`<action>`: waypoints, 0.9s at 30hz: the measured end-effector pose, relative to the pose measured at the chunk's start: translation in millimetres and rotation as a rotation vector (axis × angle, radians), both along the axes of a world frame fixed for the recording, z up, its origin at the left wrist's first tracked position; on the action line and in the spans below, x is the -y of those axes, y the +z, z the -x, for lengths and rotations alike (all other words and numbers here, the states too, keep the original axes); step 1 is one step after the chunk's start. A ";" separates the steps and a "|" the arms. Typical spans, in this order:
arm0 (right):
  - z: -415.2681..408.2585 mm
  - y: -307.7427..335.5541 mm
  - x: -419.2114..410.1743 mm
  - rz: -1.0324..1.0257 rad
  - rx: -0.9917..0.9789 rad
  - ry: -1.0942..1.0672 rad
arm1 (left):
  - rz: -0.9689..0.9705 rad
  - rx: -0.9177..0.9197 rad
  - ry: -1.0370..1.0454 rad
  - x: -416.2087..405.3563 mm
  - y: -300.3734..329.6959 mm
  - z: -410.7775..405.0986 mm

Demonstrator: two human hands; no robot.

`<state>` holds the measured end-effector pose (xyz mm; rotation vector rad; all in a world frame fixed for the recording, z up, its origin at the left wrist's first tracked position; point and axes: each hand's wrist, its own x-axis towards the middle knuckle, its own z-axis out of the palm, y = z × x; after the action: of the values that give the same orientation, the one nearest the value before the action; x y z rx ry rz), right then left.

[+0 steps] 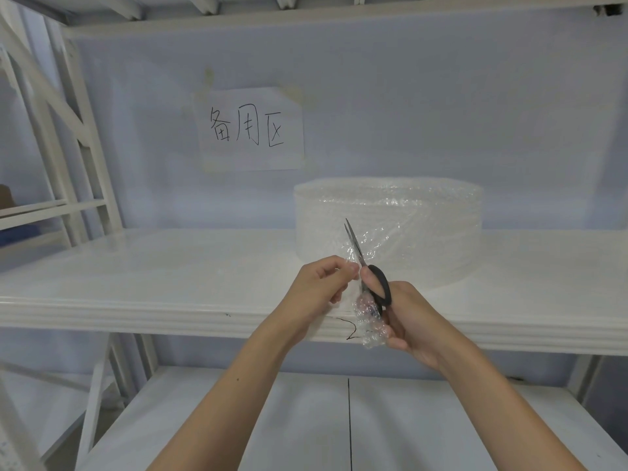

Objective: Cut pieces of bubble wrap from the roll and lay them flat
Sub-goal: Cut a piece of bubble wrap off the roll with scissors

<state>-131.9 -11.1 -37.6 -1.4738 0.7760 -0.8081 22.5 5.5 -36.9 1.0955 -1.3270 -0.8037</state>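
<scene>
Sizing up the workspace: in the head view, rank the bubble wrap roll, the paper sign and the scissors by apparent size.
1. bubble wrap roll
2. paper sign, though it hangs farther back, so its true size is unsure
3. scissors, held in the right hand

scissors (360,260) lower handle hidden, forearms cropped

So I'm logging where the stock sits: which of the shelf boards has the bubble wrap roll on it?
The middle shelf, the board at hand height, carries the bubble wrap roll; the lower shelf does not.
</scene>
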 end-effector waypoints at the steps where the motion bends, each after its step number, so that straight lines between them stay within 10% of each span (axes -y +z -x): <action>1: 0.0 0.3 0.0 0.000 0.006 0.005 | -0.001 0.003 0.001 -0.1 0.0 -0.1; 27: -3.0 12.1 5.1 0.015 -0.012 0.004 | -0.004 0.016 -0.012 -5.1 2.5 1.1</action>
<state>-128.8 -16.2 -25.6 -1.4945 0.7769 -0.8043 21.4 10.6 -34.4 1.1003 -1.3472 -0.8080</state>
